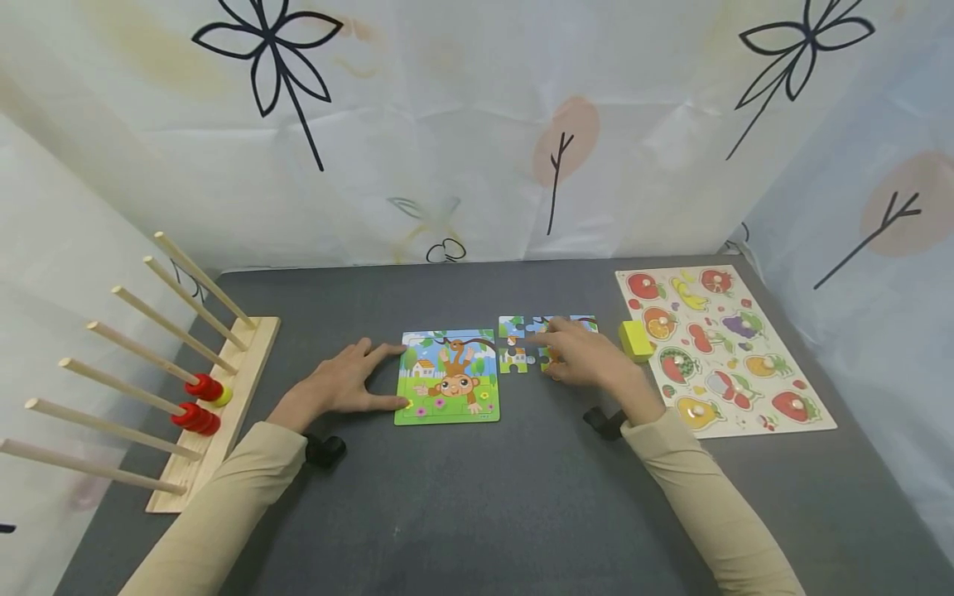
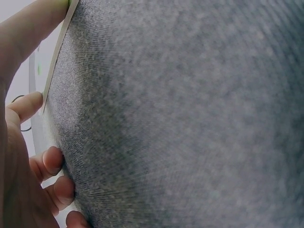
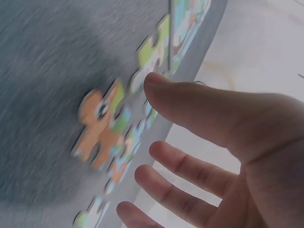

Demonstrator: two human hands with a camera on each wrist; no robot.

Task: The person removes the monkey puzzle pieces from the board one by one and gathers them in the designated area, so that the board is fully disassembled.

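Note:
A square puzzle board [image 1: 450, 397] with a monkey picture and a green lower border lies flat on the table. My left hand [image 1: 344, 379] touches its left edge, with thumb and index finger spread apart. In the left wrist view these two digits meet the board's thin edge [image 2: 53, 66]. Right of the board lie several loose jigsaw pieces [image 1: 512, 362], partly hidden under my right hand [image 1: 580, 356]. The right wrist view shows my right thumb and fingers spread apart, holding nothing, near a piece with an orange monkey face [image 3: 104, 126].
To the left stands a wooden peg rack [image 1: 253, 364] with tall dowels and some red and yellow rings [image 1: 201, 418]. A yellow block [image 1: 636, 340] sits beside a fruit picture board [image 1: 723, 352] on the right. Printed cloth hangs behind the grey table [image 1: 477, 513].

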